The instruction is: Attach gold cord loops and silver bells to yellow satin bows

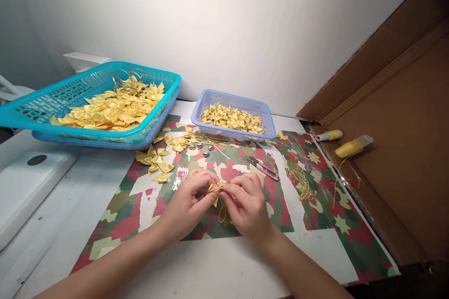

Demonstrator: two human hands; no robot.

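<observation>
Between both hands is a yellow ribbon bow [215, 188] with a gold cord [222, 212] that hangs in a loop below the fingers. My left hand [192, 203] pinches the bow between thumb and fingertips. My right hand [249, 202] closes on the gold cord right beside it. Just beyond the hands lie several small silver bells [206, 153] and a bunch of loose gold cords [210, 139]. More yellow bows [154, 161] lie to the left of them. Pink-handled thread snips [264, 168] rest past my right hand.
A turquoise basket [140, 133] heaped with yellow bows stands back left, stacked on a blue one. A lilac basket [229, 131] holds bows with cords. Thread scraps [304, 184] lie at right, near yellow thread spools [352, 146] by the cardboard wall [393, 149]. A white box [31, 187] sits left.
</observation>
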